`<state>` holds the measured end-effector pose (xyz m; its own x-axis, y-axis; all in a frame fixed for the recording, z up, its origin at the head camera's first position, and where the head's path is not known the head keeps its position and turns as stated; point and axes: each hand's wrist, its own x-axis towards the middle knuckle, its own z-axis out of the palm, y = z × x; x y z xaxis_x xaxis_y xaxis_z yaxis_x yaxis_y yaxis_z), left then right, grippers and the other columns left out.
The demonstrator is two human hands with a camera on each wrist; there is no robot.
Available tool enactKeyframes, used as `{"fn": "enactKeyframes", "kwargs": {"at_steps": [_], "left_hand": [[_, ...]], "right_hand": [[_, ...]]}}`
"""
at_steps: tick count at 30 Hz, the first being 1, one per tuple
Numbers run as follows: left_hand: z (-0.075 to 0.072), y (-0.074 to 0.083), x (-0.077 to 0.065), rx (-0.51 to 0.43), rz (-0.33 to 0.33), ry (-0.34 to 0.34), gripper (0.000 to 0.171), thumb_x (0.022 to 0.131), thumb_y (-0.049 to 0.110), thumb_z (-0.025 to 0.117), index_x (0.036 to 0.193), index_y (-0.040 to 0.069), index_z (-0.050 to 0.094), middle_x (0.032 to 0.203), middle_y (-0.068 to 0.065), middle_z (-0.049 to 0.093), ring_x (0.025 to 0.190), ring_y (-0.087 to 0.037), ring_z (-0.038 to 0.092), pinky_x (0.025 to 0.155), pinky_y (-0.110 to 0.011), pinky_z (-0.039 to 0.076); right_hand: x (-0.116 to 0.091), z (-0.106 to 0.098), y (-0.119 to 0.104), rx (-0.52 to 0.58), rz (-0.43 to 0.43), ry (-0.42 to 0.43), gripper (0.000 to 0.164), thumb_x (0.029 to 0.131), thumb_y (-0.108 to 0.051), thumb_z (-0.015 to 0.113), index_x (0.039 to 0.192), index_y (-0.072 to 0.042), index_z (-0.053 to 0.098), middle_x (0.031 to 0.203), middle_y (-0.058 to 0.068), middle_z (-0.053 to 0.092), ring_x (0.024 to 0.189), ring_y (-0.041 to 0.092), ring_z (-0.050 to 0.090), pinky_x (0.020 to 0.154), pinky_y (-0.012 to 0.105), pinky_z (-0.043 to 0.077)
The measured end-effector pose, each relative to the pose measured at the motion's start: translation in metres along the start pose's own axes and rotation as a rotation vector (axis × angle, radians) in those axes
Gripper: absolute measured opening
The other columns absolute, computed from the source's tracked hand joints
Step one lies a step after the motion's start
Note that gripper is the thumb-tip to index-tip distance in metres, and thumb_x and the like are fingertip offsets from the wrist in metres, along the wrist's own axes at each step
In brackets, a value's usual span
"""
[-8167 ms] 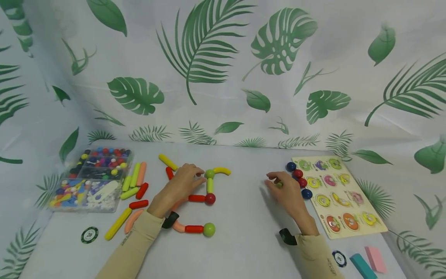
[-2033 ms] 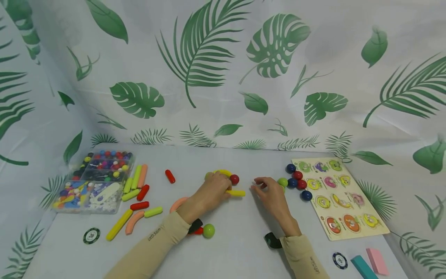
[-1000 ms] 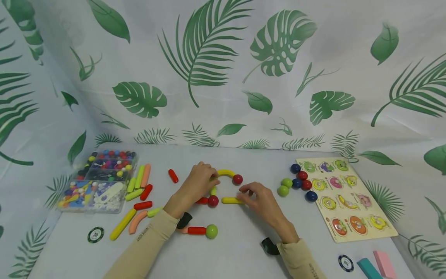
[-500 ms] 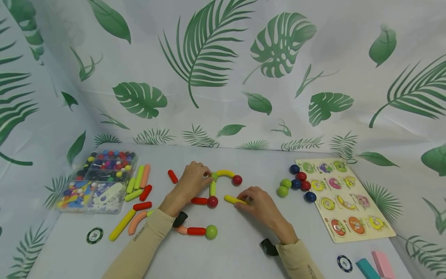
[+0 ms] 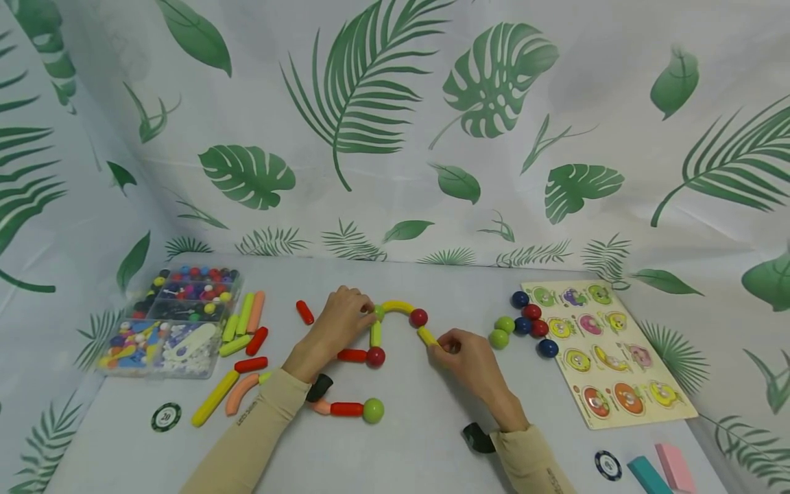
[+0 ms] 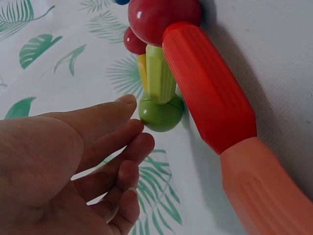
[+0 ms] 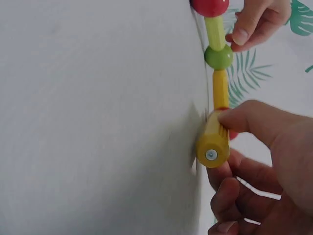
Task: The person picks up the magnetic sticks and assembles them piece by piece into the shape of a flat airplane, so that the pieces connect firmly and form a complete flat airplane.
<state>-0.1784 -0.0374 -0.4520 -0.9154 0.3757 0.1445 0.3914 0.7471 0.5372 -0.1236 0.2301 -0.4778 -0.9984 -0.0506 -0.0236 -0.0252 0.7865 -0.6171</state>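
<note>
My right hand (image 5: 472, 363) pinches a short yellow magnetic stick (image 5: 427, 336) between thumb and finger. One end points up at a red ball (image 5: 418, 317); a metal dot marks the other in the right wrist view. That ball caps a curved yellow stick (image 5: 396, 307), which runs to a green ball (image 6: 161, 115). My left hand (image 5: 336, 329) touches this green ball's side with thumb and fingertips, other fingers loosely bent. A light green stick (image 5: 376, 335) leads down to another red ball (image 5: 375, 357) and a red stick (image 5: 352, 355), then a salmon curved stick (image 6: 264, 183).
Left of the left arm are several loose sticks (image 5: 212, 398) and a divided bead box (image 5: 154, 320). Several loose balls (image 5: 499, 339) lie by a fruit puzzle board (image 5: 644, 417) on the right. Near the front are poker chips (image 5: 608, 465) and a teal block (image 5: 649, 475).
The green ball in my right hand was set down by the others. My left hand brought the yellow stick over; my right hand took it and tilted it up to the red ball.
</note>
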Motion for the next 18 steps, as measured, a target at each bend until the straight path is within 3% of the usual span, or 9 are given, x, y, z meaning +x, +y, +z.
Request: {"fn": "enactKeyframes", "kwargs": {"at_steps": [6, 18], "left_hand": [[0.0, 0.001, 0.0, -0.026, 0.011, 0.003, 0.019, 0.093, 0.018, 0.075, 0.106, 0.004, 0.075, 0.1, -0.009, 0.071, 0.097, -0.025, 0.055, 0.091, -0.041, 0.044], [0.0, 0.002, -0.002, -0.035, 0.018, -0.001, 0.026, 0.091, 0.017, 0.077, 0.112, 0.002, 0.072, 0.103, -0.01, 0.071, 0.098, -0.026, 0.055, 0.092, -0.042, 0.044]], "right_hand": [[0.003, 0.004, -0.004, 0.011, 0.042, 0.017, 0.019, 0.088, -0.028, 0.079, 0.091, -0.01, 0.074, 0.076, -0.001, 0.065, 0.069, 0.013, 0.054, 0.059, 0.022, 0.045], [0.005, 0.013, -0.022, 0.037, 0.064, -0.039, 0.022, 0.092, -0.034, 0.075, 0.092, -0.012, 0.073, 0.076, -0.002, 0.064, 0.069, 0.014, 0.055, 0.062, 0.024, 0.045]]}}
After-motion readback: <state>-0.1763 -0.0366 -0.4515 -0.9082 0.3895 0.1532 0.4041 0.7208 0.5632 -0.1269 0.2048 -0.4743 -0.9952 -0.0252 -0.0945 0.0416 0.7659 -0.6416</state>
